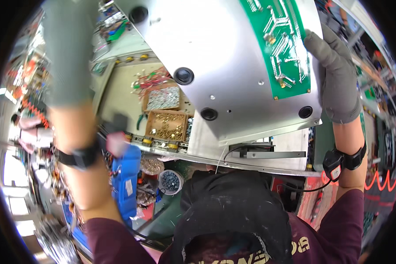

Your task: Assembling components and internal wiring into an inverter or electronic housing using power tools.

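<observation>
A large silver metal panel (233,88) is tilted up in front of me, with round black rubber feet (183,75) on its face. Along its right side lies a green circuit board (295,61). My right hand (341,79), in a grey glove, grips the panel's right edge, its thumb beside the board. My left hand (70,57), also gloved in grey, is raised at the upper left, apart from the panel. Motion smears it and its fingers are not clear.
On the bench, trays hold brass-coloured parts (166,126) and silver parts (163,97), near red wires (152,81) and pliers (141,121). A grey bar (275,154) lies below the panel. Blue bins (126,185) and a white bucket (170,181) stand at the bench's near left.
</observation>
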`<state>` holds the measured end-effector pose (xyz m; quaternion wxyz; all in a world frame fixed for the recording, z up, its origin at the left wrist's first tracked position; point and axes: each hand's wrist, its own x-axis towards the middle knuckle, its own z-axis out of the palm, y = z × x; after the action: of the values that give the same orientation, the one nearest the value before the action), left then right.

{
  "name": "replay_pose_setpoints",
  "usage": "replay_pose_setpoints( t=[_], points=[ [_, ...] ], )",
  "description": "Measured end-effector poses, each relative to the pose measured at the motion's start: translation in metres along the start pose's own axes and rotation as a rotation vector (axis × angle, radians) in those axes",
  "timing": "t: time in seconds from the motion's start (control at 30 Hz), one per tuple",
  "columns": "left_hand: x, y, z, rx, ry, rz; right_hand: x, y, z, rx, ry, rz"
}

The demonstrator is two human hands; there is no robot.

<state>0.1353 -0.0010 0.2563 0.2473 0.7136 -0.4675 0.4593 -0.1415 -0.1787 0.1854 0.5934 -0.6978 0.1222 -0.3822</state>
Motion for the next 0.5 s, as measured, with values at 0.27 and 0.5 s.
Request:
replay_pose_setpoints(
  t=[0.27,0.5],
  points=[
    [-0.094,0.072,0.068,-1.313,-0.544,-0.656,0.004,0.059,-0.025,-0.101,0.158,0.172],
    [-0.102,0.061,0.064,-1.314,-0.653,-1.18,-0.068,0.17,-0.063,-0.552,-1.032,0.632]
  ],
)
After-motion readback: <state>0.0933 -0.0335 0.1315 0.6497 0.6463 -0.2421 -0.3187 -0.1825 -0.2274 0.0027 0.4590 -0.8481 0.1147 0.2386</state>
